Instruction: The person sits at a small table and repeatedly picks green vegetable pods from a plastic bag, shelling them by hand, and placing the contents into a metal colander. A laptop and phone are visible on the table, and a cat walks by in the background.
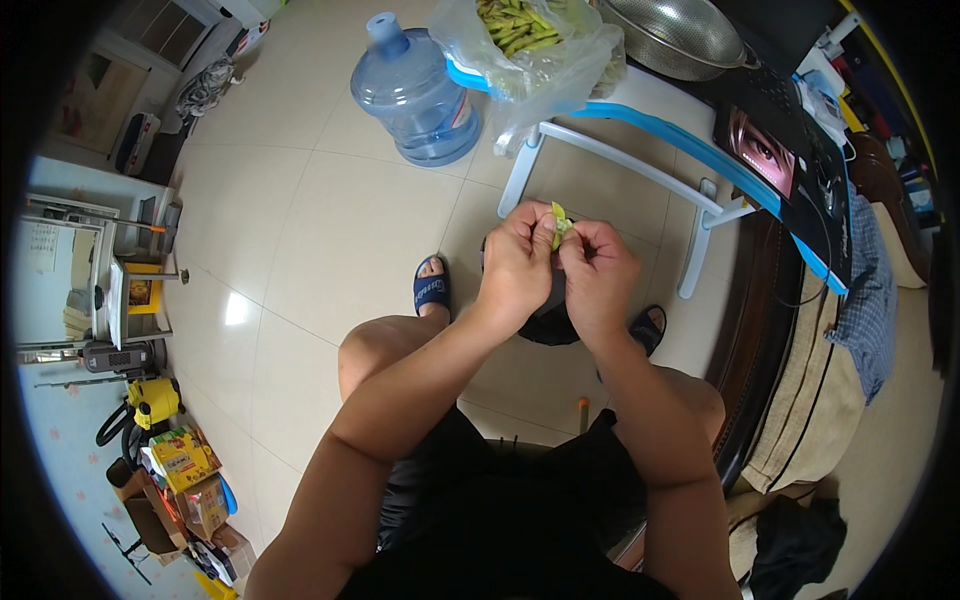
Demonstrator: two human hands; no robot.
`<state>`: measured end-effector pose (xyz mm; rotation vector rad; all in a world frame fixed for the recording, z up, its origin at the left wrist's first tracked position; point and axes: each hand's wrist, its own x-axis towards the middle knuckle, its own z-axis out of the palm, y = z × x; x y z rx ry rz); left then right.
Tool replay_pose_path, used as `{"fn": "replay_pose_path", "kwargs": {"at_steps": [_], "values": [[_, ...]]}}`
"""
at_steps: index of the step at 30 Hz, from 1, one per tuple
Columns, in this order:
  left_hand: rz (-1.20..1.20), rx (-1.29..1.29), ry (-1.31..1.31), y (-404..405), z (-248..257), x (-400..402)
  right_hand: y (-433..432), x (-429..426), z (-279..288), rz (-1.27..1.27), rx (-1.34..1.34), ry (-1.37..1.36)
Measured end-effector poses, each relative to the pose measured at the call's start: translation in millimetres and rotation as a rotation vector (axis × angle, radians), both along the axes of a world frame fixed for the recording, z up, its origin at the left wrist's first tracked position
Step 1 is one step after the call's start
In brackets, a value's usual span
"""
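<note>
Between my fingertips is a green soybean pod (pixel 558 223), split so that pale insides show. My left hand (pixel 519 259) pinches it from the left, thumb and forefinger together. From the other side my right hand (pixel 598 262) grips the same pod, the two hands almost touching. Below them, partly covered by my hands, stands a black bin or bag (pixel 551 319) on the floor between my feet. Beyond my hands a clear plastic bag (pixel 540 94) holds many pods (pixel 517 28) on the table's edge. To its right sits a perforated steel colander (pixel 675 37).
The blue-edged folding table (pixel 675 161) has light metal legs. On it lie a phone or tablet (pixel 756 150) with a lit screen and a cable. A large water bottle (pixel 412 97) stands on the tiles. A sofa with a beige cushion (pixel 814 390) runs along the right.
</note>
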<state>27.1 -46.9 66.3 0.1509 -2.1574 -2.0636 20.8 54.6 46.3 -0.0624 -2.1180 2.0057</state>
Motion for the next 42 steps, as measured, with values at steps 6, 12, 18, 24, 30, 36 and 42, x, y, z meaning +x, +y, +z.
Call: {"fn": "replay_pose_path", "kwargs": {"at_steps": [6, 12, 18, 24, 30, 36, 42], "values": [[0.138, 0.010, 0.008, 7.6, -8.0, -2.5, -13.6, 8.8, -6.9, -0.104, -0.015, 0.082], [0.159, 0.583, -0.062, -4.5, 0.0, -14.4, -18.1, 11.1, 0.0, -0.094, 0.090, 0.219], [0.138, 0.519, -0.031, -14.0, 3.5, -14.3, 10.7, 7.9, 8.2, 0.125, 0.538, 0.223], [0.114, 0.311, 0.016, -12.9, 3.7, -3.1, 33.8, 4.5, 12.5, 0.279, 0.671, 0.059], [0.043, 0.320, 0.032, -1.6, 3.5, 4.3, 14.9, 4.3, 27.4, 0.230, 0.171, -0.007], [-0.095, 0.381, 0.007, -6.1, 12.7, 4.8, 22.1, 1.1, 18.1, 0.293, 0.136, -0.082], [-0.091, 0.457, -0.087, -14.1, 15.3, 2.7, 22.3, 2.3, 30.9, 0.370, -0.223, -0.211]]}}
